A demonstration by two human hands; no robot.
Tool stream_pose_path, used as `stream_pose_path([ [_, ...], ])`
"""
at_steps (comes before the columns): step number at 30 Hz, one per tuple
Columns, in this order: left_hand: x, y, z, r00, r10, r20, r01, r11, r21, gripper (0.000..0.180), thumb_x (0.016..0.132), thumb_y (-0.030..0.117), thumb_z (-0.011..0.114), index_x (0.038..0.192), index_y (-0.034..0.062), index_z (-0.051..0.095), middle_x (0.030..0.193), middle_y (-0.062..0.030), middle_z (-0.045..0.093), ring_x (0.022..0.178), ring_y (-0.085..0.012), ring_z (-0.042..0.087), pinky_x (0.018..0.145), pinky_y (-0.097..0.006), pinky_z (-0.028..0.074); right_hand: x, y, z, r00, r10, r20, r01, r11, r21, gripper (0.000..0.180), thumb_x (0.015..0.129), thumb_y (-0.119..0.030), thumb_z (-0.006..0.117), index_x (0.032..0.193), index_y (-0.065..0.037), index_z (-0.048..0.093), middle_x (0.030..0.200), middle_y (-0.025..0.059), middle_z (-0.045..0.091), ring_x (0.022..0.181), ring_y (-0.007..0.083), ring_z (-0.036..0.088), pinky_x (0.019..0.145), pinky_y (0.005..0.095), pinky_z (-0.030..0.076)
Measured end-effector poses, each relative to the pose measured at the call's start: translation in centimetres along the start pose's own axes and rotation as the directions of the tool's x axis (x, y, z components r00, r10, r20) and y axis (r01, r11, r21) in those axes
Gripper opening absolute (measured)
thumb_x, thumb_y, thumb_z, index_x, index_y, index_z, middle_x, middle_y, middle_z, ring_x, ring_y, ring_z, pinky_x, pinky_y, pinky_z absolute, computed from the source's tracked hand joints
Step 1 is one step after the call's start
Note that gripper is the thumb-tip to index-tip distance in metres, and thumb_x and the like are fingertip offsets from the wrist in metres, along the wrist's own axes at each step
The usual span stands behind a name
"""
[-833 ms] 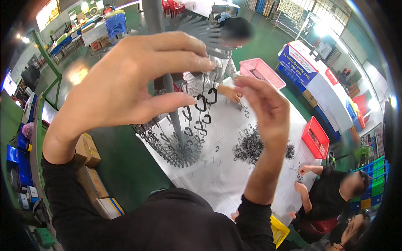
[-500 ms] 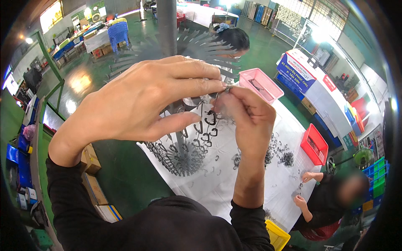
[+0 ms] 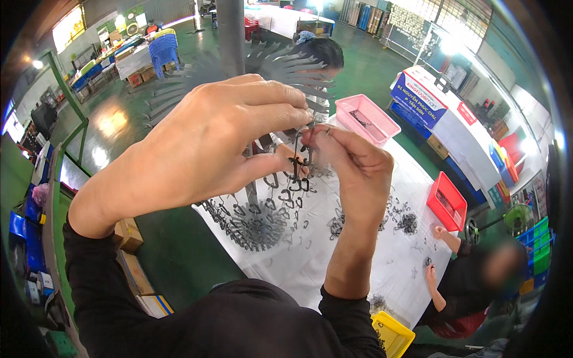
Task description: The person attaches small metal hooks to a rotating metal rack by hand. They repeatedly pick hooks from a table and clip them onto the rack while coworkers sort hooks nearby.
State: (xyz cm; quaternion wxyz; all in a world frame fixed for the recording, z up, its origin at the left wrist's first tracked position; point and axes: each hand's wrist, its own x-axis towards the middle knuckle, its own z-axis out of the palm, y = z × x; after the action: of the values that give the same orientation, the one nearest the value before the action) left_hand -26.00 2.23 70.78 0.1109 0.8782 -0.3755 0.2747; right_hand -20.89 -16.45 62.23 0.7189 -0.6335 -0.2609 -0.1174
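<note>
Both my hands are raised at a toothed grey metal disc (image 3: 191,74) on an upright pole (image 3: 234,36). My left hand (image 3: 221,134) reaches across it with fingers stretched and thumb apart, its fingertips beside the disc's edge. Close by, my right hand (image 3: 355,158) is closed in a pinch on a small dark hook, mostly hidden by the fingertips. Strands of black C-shaped hooks (image 3: 292,197) hang below my hands. Lower down, more hooks surround a second toothed disc (image 3: 259,230).
A white-covered table (image 3: 298,271) bears loose piles of hooks (image 3: 407,223). Pink (image 3: 367,122), red (image 3: 447,200) and yellow baskets (image 3: 394,337) stand around it. One co-worker (image 3: 471,280) sits at the right; another person (image 3: 322,56) is behind the disc, a hand near the strands.
My right fingertips have shifted slightly left and down beside the disc's edge. The far person's hand now shows behind the strands. The view has shifted a little.
</note>
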Motion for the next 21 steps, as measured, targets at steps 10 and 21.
stream_pose_path([
  [10,0.4,0.5,0.2,1.0,0.017,0.025,-0.017,1.0,-0.007,0.049,0.065,0.011,0.079,0.11,0.0031,0.064,0.112,-0.0123,0.063,0.097,-0.0315,0.061,0.081,-0.038,0.051,-0.5,0.3,1.0,0.976,-0.189,-0.109,0.199,0.976,0.093,0.01,0.089,-0.002,0.063,0.096,0.004,0.067,0.078,0.0052,0.068,0.068,0.0071,0.061,0.062,0.0198,0.048],
  [21,0.0,0.1,0.2,0.995,-0.059,0.085,0.046,0.988,0.144,0.056,0.067,0.007,0.076,0.12,0.0035,0.058,0.123,-0.0134,0.057,0.108,-0.0355,0.058,0.087,-0.041,0.05,0.2,0.5,-3.1,0.994,-0.019,0.103,0.018,1.0,0.012,0.013,0.089,-0.001,0.061,0.097,0.008,0.066,0.082,0.0095,0.068,0.076,0.0123,0.064,0.068,0.0234,0.05],
])
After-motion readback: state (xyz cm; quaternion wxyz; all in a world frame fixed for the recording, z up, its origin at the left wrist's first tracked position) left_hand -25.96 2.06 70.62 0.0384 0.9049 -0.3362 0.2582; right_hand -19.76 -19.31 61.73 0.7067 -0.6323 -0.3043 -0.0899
